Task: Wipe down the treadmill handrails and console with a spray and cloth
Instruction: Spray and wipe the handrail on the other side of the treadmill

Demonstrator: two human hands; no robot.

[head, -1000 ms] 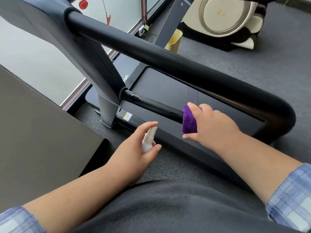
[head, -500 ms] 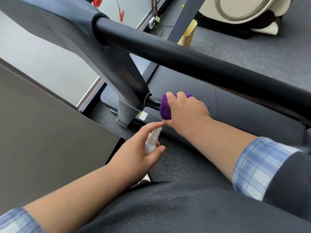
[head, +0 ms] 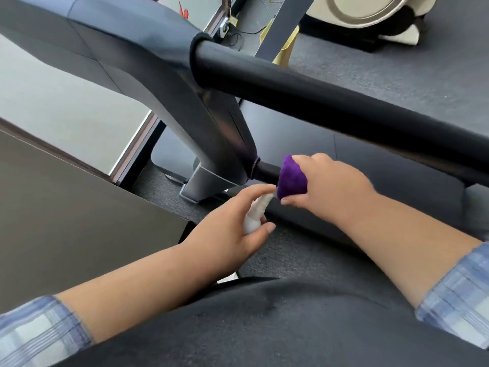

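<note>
Sliding back from the upright, the right hand keeps the purple cloth clasped around the lower bar. At its seven o'clock, the left hand grips the white spray bottle. By appearances, wiping is midway: the thick handrail at twelve o'clock shows no cloth contact, and the console is out of view.

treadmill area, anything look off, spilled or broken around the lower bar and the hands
Nothing stands out. The right hand wraps the purple cloth round the thin lower bar near the upright post; the left hand holds the white spray bottle. No drips or damage show.
</note>
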